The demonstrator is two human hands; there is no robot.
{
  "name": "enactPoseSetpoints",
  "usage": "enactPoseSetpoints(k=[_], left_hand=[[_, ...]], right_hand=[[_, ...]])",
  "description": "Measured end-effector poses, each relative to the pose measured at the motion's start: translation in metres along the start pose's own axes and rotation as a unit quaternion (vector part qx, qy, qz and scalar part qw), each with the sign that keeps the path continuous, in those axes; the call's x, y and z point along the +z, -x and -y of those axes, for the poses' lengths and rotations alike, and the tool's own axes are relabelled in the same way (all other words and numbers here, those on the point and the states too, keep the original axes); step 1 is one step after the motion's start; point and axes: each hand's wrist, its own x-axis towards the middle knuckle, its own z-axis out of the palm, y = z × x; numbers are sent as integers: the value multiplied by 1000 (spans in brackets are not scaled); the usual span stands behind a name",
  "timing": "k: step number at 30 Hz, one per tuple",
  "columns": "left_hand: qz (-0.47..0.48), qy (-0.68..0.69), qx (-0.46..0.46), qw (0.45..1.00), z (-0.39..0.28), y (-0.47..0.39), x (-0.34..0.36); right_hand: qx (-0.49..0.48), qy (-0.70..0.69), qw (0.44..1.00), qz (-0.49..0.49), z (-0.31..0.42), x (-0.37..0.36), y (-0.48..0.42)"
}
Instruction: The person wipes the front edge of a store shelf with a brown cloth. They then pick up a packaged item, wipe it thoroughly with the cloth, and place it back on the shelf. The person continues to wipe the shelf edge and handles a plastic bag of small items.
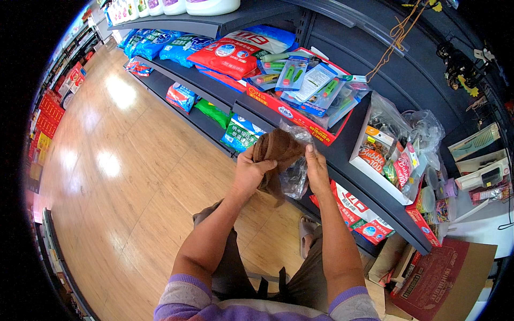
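My left hand (251,172) grips a folded brown cloth (277,150), its thumb pressed on the near side. Crumpled clear plastic (295,178) hangs on the right of the cloth, and my right hand (317,166) pinches it near the top; whether those fingers also touch the cloth is hard to tell. Both hands are in front of the shelf edge. Just beyond them a red box (291,116) holds several blister-packed cutters or similar small tools (291,74) with green and pink parts.
A white box of bagged hair ties (373,150) sits right of the red box. Detergent bags (229,52) fill the shelf at the left, more lie on the lower shelf (204,102). Plastic jars (427,200) and a large carton (437,277) are at the right.
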Motion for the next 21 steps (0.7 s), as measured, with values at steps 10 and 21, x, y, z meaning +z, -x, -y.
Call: enactPoseSetpoints(k=[10,21], left_hand=[[-57,51,28,997,4,-7,-10],[-29,46,-17,998,1,-2,0]], right_hand=[[22,3,1000,18,-5,-2,0],[5,-83,996,-32,-19,-8,-4]])
